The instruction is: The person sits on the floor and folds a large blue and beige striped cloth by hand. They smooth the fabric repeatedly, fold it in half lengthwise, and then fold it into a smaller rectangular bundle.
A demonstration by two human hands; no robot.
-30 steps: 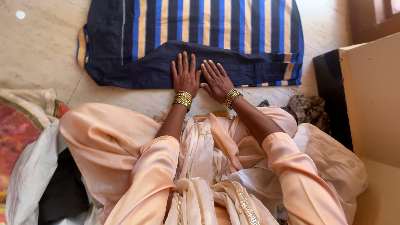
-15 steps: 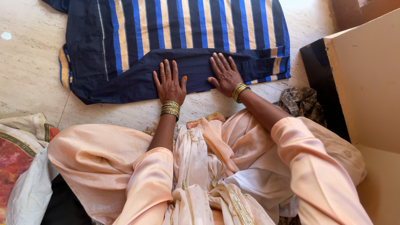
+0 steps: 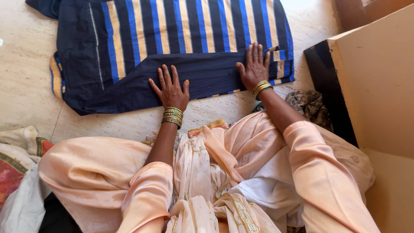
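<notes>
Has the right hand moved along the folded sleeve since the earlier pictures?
Yes. The right hand has slid outward along the striped shirt to the cuff end, away from the left hand.

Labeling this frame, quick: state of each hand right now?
Left hand: open, flat, fingers spread on the folded navy sleeve of the striped shirt.
Right hand: open, flat on the sleeve near its cuff.

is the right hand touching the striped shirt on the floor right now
Touching. In the head view the right hand lies flat, fingers spread, on the folded navy sleeve of the striped shirt.
</notes>
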